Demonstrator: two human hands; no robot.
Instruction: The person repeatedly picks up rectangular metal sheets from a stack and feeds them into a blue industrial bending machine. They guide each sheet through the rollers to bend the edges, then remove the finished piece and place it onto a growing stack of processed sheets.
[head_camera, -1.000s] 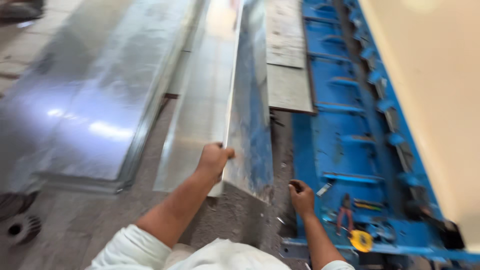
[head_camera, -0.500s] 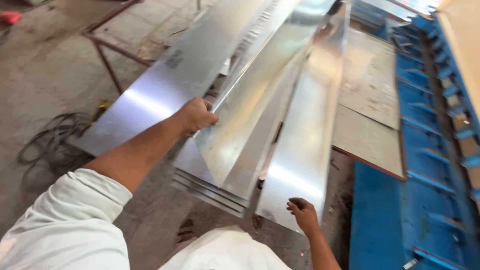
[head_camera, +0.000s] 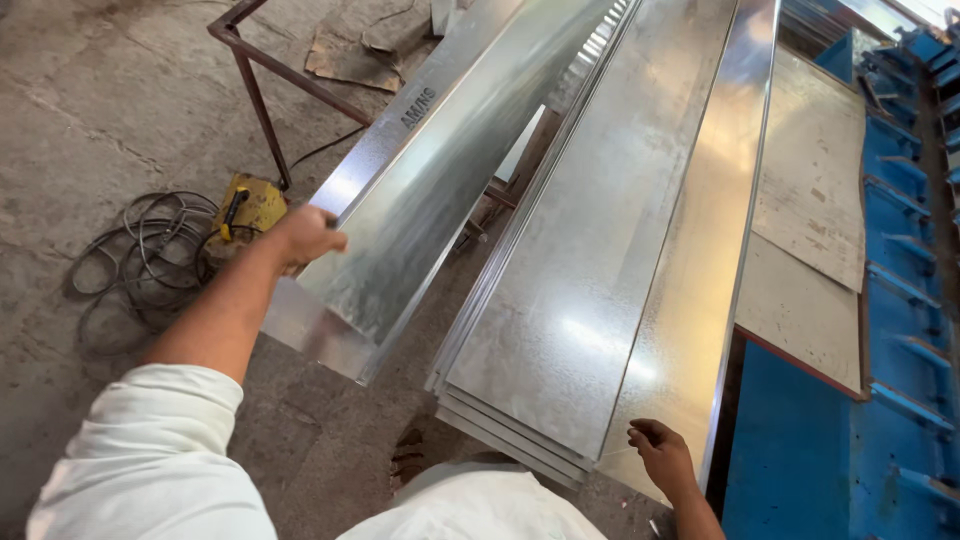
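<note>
Head view shows my left hand (head_camera: 303, 236) with its grip pinched on the long edge of a bent galvanized sheet (head_camera: 420, 190), lifted at a tilt beyond the grip, probably to clear the sheet stack (head_camera: 560, 330). My right hand (head_camera: 660, 455) rests loosely curled on the stack's near end, seemingly steadying it; a small dark printed mark sits on the sheet's flange past the left grip.

Concrete floor (head_camera: 90, 110) under coiled cable (head_camera: 140, 265)

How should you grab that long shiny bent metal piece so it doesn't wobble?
Probably by its near end, on the upturned left edge, coming from the left side, just where the left hand grips the bent metal channel. The folded rim gives fingers something to hook. The right hand rests on the flat sheet stack beside it.
</note>
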